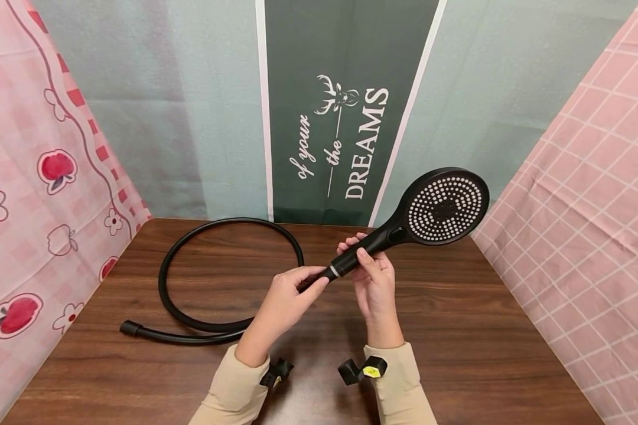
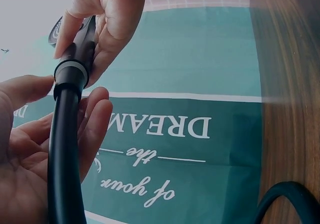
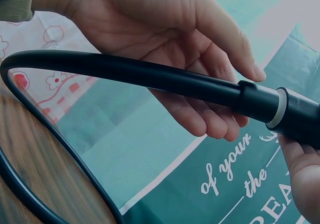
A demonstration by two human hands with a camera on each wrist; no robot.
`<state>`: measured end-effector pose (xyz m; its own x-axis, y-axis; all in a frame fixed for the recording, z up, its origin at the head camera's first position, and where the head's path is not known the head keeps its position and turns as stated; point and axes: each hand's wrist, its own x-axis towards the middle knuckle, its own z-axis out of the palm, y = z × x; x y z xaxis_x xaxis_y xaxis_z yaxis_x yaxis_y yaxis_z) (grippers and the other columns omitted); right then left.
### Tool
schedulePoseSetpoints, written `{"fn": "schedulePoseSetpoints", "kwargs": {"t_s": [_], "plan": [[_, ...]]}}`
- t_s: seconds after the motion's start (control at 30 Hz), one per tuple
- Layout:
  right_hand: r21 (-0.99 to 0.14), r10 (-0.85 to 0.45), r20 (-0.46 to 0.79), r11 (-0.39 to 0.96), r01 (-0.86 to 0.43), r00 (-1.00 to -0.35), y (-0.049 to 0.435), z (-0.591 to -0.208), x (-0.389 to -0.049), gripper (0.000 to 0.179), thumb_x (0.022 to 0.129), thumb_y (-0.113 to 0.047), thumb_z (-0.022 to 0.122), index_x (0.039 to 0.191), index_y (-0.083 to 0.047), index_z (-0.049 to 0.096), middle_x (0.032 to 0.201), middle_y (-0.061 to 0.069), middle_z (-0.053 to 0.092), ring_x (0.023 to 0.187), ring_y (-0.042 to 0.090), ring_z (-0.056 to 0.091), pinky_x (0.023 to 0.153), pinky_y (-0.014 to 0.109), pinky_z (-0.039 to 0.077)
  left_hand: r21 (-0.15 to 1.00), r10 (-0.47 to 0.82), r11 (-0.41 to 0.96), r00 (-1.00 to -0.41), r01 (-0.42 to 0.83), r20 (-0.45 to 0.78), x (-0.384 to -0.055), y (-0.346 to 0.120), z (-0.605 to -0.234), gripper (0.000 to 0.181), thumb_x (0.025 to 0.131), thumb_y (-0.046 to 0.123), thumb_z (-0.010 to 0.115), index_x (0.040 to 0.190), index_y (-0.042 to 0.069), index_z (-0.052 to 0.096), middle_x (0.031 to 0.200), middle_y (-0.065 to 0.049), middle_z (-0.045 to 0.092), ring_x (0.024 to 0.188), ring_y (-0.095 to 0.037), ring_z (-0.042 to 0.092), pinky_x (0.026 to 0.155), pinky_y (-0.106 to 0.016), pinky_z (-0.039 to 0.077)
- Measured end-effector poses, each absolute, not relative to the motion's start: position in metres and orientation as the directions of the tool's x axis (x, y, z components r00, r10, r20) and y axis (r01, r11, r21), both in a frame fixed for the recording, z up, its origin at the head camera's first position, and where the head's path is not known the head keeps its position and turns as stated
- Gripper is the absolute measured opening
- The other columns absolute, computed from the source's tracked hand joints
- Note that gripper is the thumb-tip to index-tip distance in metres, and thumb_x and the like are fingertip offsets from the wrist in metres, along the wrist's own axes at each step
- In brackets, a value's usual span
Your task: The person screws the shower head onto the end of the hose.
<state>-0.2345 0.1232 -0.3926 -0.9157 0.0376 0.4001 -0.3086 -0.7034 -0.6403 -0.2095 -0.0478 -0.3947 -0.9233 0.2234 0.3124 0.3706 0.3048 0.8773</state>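
Observation:
A black handheld shower head (image 1: 446, 206) is held up over the table, its round face of pale nozzles toward the head camera. My right hand (image 1: 376, 286) grips the handle, thumb in front and fingers behind. At the handle's lower end my left hand (image 1: 284, 301) holds the end of a black shower hose (image 1: 162, 277) between thumb and fingers. In the right wrist view, the hose's collar (image 3: 257, 100) lies in line with the handle, and a white ring (image 3: 281, 109) shows between them. The left wrist view shows the left thumb beside this joint.
The rest of the hose loops over the brown wooden table (image 1: 457, 354) on the left, its free end fitting (image 1: 130, 327) near the left edge. A green printed curtain (image 1: 218, 118) hangs behind, with pink cloths (image 1: 590, 206) at both sides.

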Motion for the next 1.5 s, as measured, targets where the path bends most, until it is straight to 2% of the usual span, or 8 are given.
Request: {"fn": "schedulePoseSetpoints", "kwargs": {"t_s": [0.17,0.73,1.5], "plan": [[-0.637,0.040,0.396,-0.707,-0.306,-0.918,0.1230,-0.3933,-0.2345,0.021,0.100,0.001,0.051,0.122,0.004,0.053,0.103,0.008,0.074,0.098,0.019,0.074,0.095,0.034,0.055,0.883,0.229,0.304,-0.927,0.357,0.296,-0.2088,-0.0478,-0.3941,0.022,0.096,0.022,0.067,0.115,0.013,0.074,0.091,-0.002,0.071,0.073,-0.012,0.056,0.065,-0.023,0.048],[-0.642,0.040,0.402,-0.700,-0.312,-0.915,0.1231,-0.3915,-0.2336,0.019,0.101,0.000,0.051,0.118,-0.003,0.060,0.103,0.007,0.073,0.098,0.018,0.074,0.095,0.034,0.055,0.869,0.228,0.310,-0.917,0.386,0.327,-0.2091,-0.0473,-0.3938,0.020,0.095,0.021,0.068,0.112,0.012,0.074,0.090,-0.001,0.072,0.072,-0.011,0.057,0.065,-0.022,0.048],[-0.651,0.044,0.386,-0.695,-0.306,-0.921,0.1230,-0.3920,-0.2349,0.020,0.101,0.001,0.050,0.120,0.000,0.056,0.104,0.007,0.072,0.098,0.017,0.074,0.096,0.034,0.054,0.860,0.214,0.316,-0.914,0.400,0.346,-0.2090,-0.0468,-0.3940,0.020,0.093,0.020,0.070,0.111,0.012,0.075,0.089,-0.002,0.071,0.071,-0.011,0.056,0.063,-0.022,0.048]]}}
